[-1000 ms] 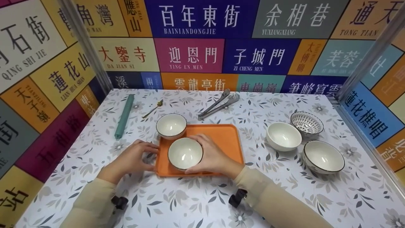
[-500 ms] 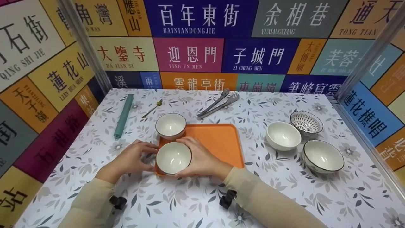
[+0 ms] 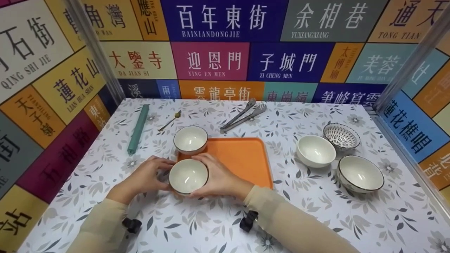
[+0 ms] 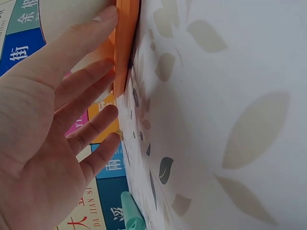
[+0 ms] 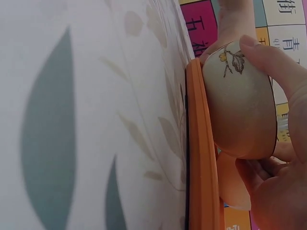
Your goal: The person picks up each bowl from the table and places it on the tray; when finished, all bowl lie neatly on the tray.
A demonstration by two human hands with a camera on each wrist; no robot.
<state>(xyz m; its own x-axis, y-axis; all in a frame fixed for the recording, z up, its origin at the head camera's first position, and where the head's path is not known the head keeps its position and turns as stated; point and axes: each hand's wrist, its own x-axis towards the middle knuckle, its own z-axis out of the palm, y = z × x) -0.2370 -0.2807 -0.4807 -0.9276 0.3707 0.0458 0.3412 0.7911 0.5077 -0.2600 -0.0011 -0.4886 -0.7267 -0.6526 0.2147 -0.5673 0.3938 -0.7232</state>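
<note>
My right hand (image 3: 221,179) grips a white bowl (image 3: 188,175) with a dark rim over the front-left corner of an orange tray (image 3: 242,158). In the right wrist view, this bowl (image 5: 240,110) shows a small flower-and-leaf motif, with thumb and fingers on opposite sides. Just left of it is my left hand (image 3: 149,177), thumb and fingers apart. The left wrist view shows its fairly straight fingers at the tray's edge (image 4: 125,43); whether they also touch the bowl is unclear. Another dark-rimmed bowl (image 3: 191,139) sits at the tray's back-left corner.
Right of the tray stand a plain white bowl (image 3: 315,151), a patterned bowl (image 3: 341,137) and a dark-rimmed bowl (image 3: 360,174). Metal tongs (image 3: 242,117) lie behind the tray. A thin gold-tipped utensil (image 3: 170,121) and a green roll (image 3: 139,129) lie at the back left.
My right hand has moved the bowl leftward and slightly toward me, from the tray's left half to its front-left corner, close against my left hand. The left hand has barely moved.
</note>
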